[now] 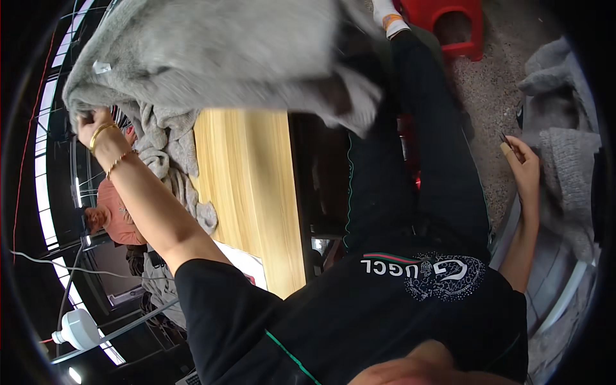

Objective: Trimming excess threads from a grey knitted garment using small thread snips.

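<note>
In the head view, the hands are well apart: the left hand (95, 125) is clamped on the edge of a grey knit piece (212, 54), while the right hand (525, 163) pinches what looks like a slim dark tool (504, 138), too small to make out fully. The knit piece spreads across the far end of the wooden surface (250, 186), blurred as if in motion, with its loose end reaching past the surface's right edge toward the person's legs (443, 122). A heap of grey knits (167, 160) lies along the surface's left edge, and more grey knitwear (568, 173) sits beside the right hand. To handle the piece well, the left hand should probably grip a doubled fold rather than a single thin edge, so the soft fabric does not stretch. The swing is best slow and low, bringing the loose end inside the right edge without dragging the heap along. The tool's point should face away from all the knitwear, since a snag could pull a loop.
</note>
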